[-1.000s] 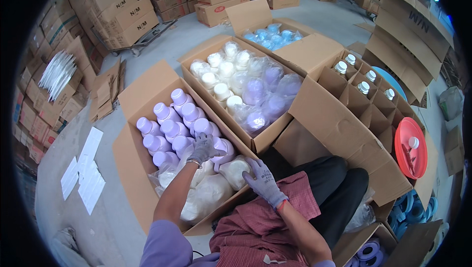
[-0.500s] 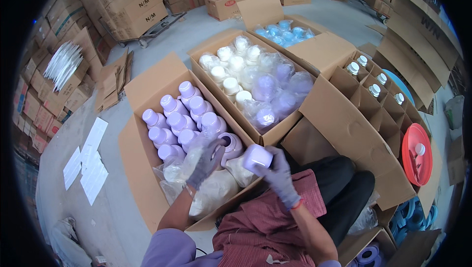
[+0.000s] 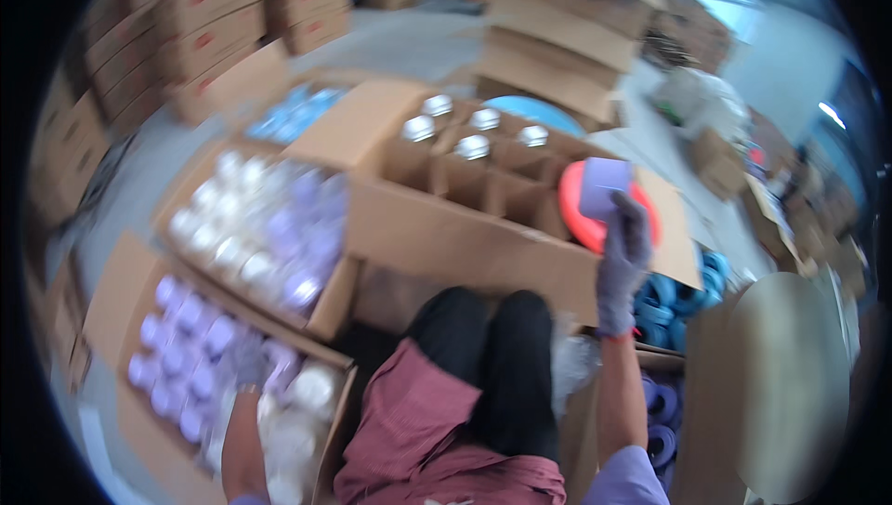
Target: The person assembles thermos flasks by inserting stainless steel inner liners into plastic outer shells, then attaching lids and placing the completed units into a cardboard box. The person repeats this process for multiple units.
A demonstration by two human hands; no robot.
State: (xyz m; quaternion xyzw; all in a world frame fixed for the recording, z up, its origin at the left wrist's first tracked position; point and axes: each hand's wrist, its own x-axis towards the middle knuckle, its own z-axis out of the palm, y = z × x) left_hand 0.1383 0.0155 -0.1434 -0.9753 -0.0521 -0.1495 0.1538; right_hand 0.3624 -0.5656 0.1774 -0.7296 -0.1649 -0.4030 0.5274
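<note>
My right hand (image 3: 624,254), gloved in grey, is raised with its fingers closed on a lilac cup-shaped cap (image 3: 604,187). The cap is in front of a red round basin (image 3: 571,196) and hides part of it. Far to the left, my gloved left hand (image 3: 245,362) is down at the near carton (image 3: 111,296), among lilac capped flasks (image 3: 186,347). Motion smears its fingers, so its grip is unclear. Right beside it stands a lilac flask without a cap (image 3: 281,366). Whitish wrapped items (image 3: 316,389) fill the carton's near right part.
Another carton (image 3: 172,194) holds white and lilac bagged items. A divided carton (image 3: 446,217) has several silver-topped bottles (image 3: 473,146) in its cells. Blue ring-shaped parts (image 3: 662,301) and lilac ring parts (image 3: 662,403) lie at right. Stacked cartons (image 3: 218,31) stand behind.
The view has swung to the right. My right hand has carried the lilac cap from beside the uncapped flask over to the red basin. My left hand has stayed by the flasks.
</note>
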